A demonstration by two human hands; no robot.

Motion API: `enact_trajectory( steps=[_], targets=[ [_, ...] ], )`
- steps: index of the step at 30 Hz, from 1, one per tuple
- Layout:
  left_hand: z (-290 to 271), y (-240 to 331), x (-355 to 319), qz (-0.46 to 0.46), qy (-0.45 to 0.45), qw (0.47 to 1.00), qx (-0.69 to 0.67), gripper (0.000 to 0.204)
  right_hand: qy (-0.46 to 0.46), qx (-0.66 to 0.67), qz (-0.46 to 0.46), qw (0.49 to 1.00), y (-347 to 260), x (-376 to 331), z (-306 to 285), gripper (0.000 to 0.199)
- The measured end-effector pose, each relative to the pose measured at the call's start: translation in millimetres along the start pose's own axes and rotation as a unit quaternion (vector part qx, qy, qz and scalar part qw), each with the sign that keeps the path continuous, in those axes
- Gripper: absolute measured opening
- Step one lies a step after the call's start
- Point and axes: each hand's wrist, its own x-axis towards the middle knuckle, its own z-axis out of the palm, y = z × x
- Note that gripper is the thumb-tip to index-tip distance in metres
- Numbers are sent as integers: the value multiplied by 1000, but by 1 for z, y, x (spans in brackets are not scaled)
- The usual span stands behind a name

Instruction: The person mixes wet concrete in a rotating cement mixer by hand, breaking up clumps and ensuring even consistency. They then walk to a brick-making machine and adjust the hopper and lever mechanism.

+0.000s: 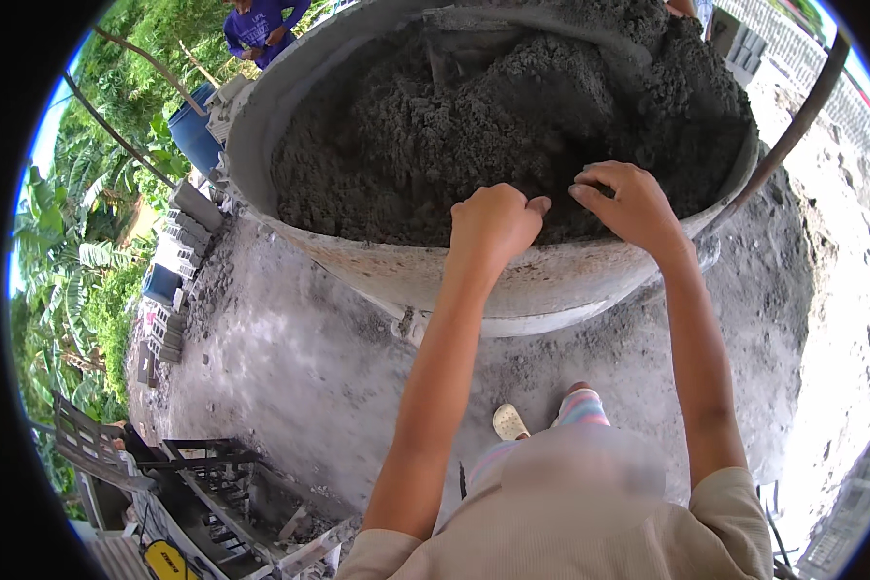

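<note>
A large round metal mixing drum, crusted with dried grey cement, stands in front of me. Dark grey, damp, crumbly mortar mix fills much of it, heaped higher at the far right. Both forearms reach up to the near rim. My left hand is bent down over the rim, its thumb pointing right and its other fingers hidden behind the hand. To its right, my right hand hovers above the mix at the rim, loosely curled, with a gap between thumb and fingers and nothing visible in it.
A person in a purple shirt stands beyond the drum at the upper left. Stacked grey blocks and a blue barrel line the left side. At the lower left is a dark slatted metal frame. A wooden pole leans along the right.
</note>
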Motion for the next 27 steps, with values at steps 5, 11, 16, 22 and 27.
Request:
enact_trajectory(
  steps=[5, 11, 16, 22, 27],
  targets=[
    [19, -11, 2, 91, 160, 982, -50, 37, 183, -128, -22, 974, 55, 4, -39, 28],
    [14, 5, 4, 19, 111, 993, -20, 47, 102, -133, 68, 983, 85, 6, -41, 28],
    [12, 12, 11, -32, 80, 996, -23, 45, 209, -102, 54, 971, 97, 11, -33, 26],
    [15, 11, 19, -27, 161, 985, -46, 42, 265, -6, -44, 963, 113, 8, -39, 34],
    [17, 1, 10, 25, 387, 892, -230, 33, 151, 87, -80, 981, 118, 3, -60, 36]
  ],
)
